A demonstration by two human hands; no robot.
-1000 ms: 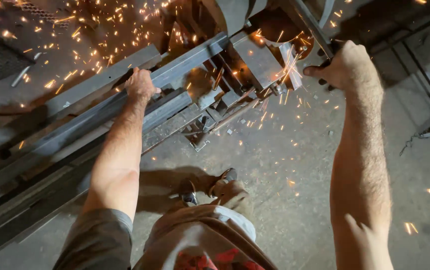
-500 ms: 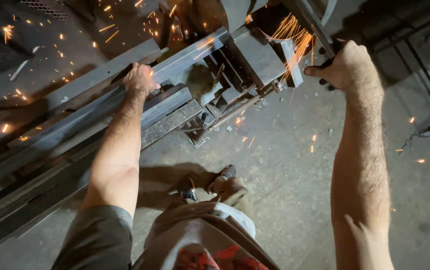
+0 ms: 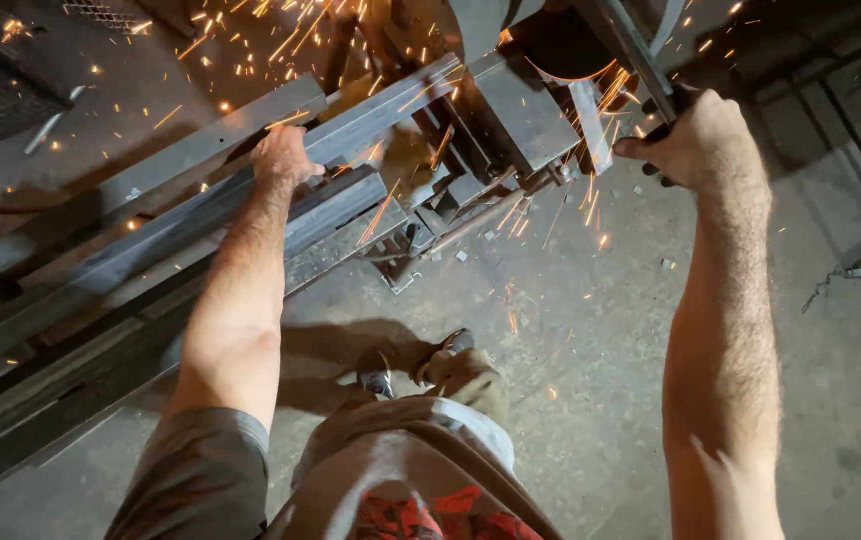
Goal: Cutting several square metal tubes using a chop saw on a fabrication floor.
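Head view, looking steeply down. Left hand (image 3: pixel 284 157) lies on top of a long steel bar (image 3: pixel 151 240), fingers curled over its far edge and pressing it down; judged purpose: to keep the stock from shifting or chattering at the cut. The bar runs from the near left, among other stacked steel lengths (image 3: pixel 41 370), up and right into the chop saw (image 3: pixel 521 110) at the far centre. Right hand (image 3: pixel 696 140) is wrapped tight round the saw's dark handle (image 3: pixel 663 130), fingers closed, only a short piece of the grip showing. The abrasive disc (image 3: pixel 566 45) sits at the bar, and orange sparks (image 3: pixel 251 50) spray to the far left and drop on the concrete floor (image 3: pixel 571 350), so the body stands off to the near side of the stream. Both arms are extended nearly straight, left forearm angled in toward the bar, right forearm running straight to the handle. One shoe (image 3: pixel 456 365) shows below the saw.
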